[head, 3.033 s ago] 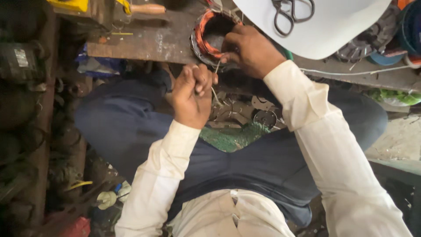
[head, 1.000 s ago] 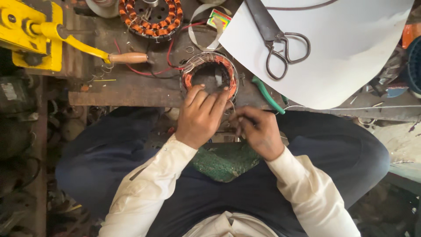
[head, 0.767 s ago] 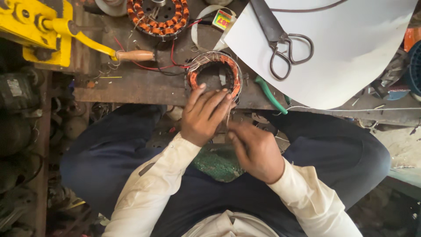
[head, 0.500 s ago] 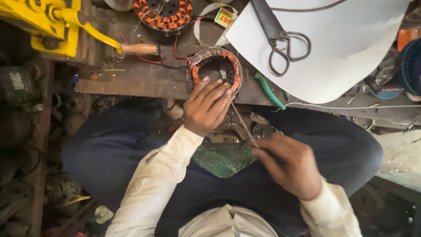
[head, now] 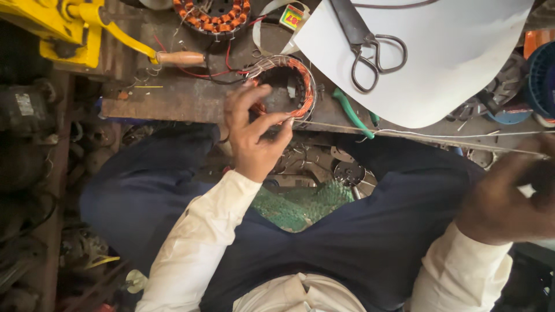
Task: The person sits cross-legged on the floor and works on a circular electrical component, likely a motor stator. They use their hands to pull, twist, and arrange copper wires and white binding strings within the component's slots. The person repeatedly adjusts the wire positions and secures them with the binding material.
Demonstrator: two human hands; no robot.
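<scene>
My left hand (head: 254, 136) grips the near rim of a round stator (head: 286, 84) wound with copper coils, which lies on the wooden bench edge (head: 173, 104). A thin pale string (head: 428, 136) runs taut from the stator to the right. My right hand (head: 509, 196) is far out at the right edge, blurred, fingers pinched on the string's end.
Black scissors (head: 370, 43) lie on a white sheet (head: 445, 63). A second copper-wound stator (head: 211, 14) sits at the back. A yellow tool (head: 63, 29) with a wooden handle (head: 179, 58) is at the left, green-handled pliers (head: 352, 112) beside the stator, a blue container (head: 540, 81) at the right.
My right hand has moved from beside the stator far out to the right, drawing the string taut. My left hand has stayed on the stator.
</scene>
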